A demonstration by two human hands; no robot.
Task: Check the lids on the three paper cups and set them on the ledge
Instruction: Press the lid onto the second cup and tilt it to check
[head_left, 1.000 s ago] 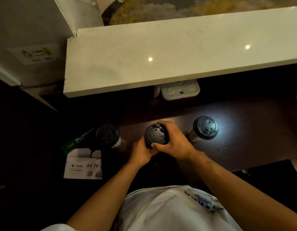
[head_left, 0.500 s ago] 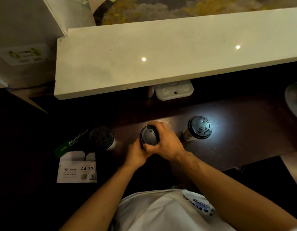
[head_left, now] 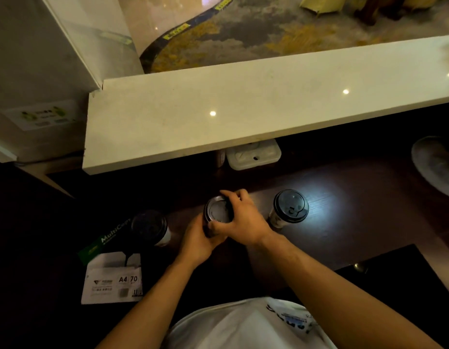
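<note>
- A person in a white printed shirt [head_left: 246,326] is standing at a dark wooden counter [head_left: 344,222], both bare forearms reaching forward.
- The left hand [head_left: 197,241] is wrapping round the side of the middle cup [head_left: 218,215], fingers curled against its wall, while the right hand [head_left: 243,222] is arching over it, fingertips and thumb clamping on the rim of its black plastic lid [head_left: 217,211]. The cup is sitting on the counter, lid on; what is inside cannot be seen.
- To the left, a pack of A4 copy paper [head_left: 112,280] in white and green wrapping is lying in deep shadow.
- The left cup [head_left: 153,230], pale paper with a dark round lid, is standing just beyond that pack, closed.
- The right cup [head_left: 289,209] is standing apart from the hands, catching a bright patch of light on its glossy domed lid, also closed.
- Farther back, a white plastic box [head_left: 253,156] with a lid is sitting half under the overhang.
- The ledge [head_left: 243,112], a long smooth pale stone slab, is reflecting small ceiling lights, with no cup on it yet.
</note>
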